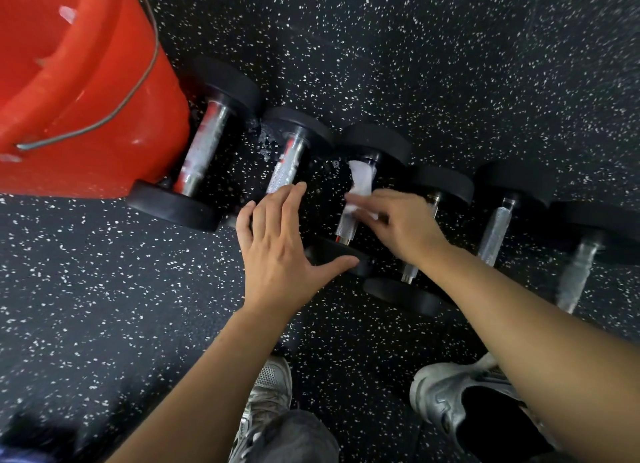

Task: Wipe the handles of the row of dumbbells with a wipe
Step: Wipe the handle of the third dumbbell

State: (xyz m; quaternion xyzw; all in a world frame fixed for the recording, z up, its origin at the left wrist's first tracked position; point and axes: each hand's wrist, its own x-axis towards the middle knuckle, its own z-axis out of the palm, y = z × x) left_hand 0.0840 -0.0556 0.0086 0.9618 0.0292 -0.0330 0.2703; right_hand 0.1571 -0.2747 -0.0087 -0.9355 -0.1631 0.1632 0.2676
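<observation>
A row of black-ended dumbbells lies on the speckled black rubber floor [450, 64], each with a bright metal handle, running from the red bucket [76, 92] at the upper left away to the right edge of the view. The first dumbbell [204, 151] lies just beside the bucket wall, its handle streaked with wet and reflecting red; the second dumbbell [287, 165] sits next to it, with a small patch of wet on the floor between their far ends. The white wipe [360, 182] is draped along the upper part of the handle of the third dumbbell [346, 227], reaching up toward its far weight. The right hand [398, 227] comes over this handle from the right, its grip closed on the lower end of the wipe with the fingertips pinched together; the fingers are blurred. The left hand [277, 244] is spread flat, fingers apart and holding nothing, resting over the near end of the second dumbbell, with the thumb stretched across to the near weight of the third. Further right lie a fourth dumbbell [422, 289], partly hidden under the right forearm, a fifth dumbbell [498, 227] and a sixth dumbbell [578, 272], the last blurred. Two grey shoes [446, 397] show at the bottom of the view
</observation>
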